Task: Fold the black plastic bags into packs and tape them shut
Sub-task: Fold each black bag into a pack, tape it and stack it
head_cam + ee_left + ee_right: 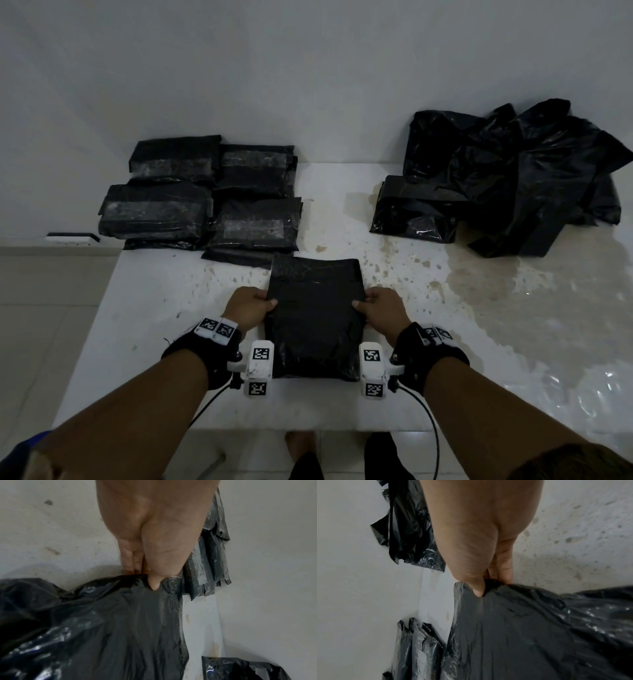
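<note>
A black plastic bag [315,315], folded into a flat rectangle, lies on the white table [154,342] near its front edge. My left hand [251,305] pinches its left edge, thumb on top and fingers underneath [132,559]. My right hand [378,308] pinches its right edge the same way, thumb [477,588] pressing the plastic [522,635]. In the left wrist view the bag [120,628] spreads below the thumb [154,584].
Several taped black packs [205,195] lie stacked at the back left, also seen at the pile's edge [209,561]. A heap of loose black bags [520,174] sits at the back right against the wall. The table's right part is stained and wet-looking [496,291].
</note>
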Demonstrator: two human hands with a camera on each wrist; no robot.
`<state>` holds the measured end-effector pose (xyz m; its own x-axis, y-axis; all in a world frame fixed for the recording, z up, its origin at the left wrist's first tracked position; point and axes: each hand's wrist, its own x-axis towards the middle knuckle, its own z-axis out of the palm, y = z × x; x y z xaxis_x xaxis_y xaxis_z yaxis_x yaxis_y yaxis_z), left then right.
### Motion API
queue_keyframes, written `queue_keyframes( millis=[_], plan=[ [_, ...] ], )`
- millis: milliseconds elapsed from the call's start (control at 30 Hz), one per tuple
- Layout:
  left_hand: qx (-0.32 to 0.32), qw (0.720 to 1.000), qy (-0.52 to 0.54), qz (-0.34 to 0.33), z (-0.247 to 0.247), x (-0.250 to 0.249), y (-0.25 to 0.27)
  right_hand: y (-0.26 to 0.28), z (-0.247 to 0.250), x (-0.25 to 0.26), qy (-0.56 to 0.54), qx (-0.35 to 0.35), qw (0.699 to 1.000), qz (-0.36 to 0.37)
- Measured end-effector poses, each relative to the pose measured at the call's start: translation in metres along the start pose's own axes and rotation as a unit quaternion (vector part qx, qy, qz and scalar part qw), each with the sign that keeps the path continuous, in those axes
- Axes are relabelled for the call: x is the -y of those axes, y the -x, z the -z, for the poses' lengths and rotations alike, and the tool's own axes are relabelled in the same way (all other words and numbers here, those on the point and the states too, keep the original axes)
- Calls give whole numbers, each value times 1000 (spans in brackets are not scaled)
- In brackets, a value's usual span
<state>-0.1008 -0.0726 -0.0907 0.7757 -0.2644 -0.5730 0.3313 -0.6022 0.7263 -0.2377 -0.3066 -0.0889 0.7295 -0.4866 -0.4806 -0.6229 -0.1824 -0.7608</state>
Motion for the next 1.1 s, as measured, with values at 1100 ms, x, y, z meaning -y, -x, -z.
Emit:
queue_keyframes(
  millis=[1100],
  plan=[
    [31, 997, 76, -3, 11, -26, -19, -24, 7, 26, -78, -4, 997, -2]
  ],
)
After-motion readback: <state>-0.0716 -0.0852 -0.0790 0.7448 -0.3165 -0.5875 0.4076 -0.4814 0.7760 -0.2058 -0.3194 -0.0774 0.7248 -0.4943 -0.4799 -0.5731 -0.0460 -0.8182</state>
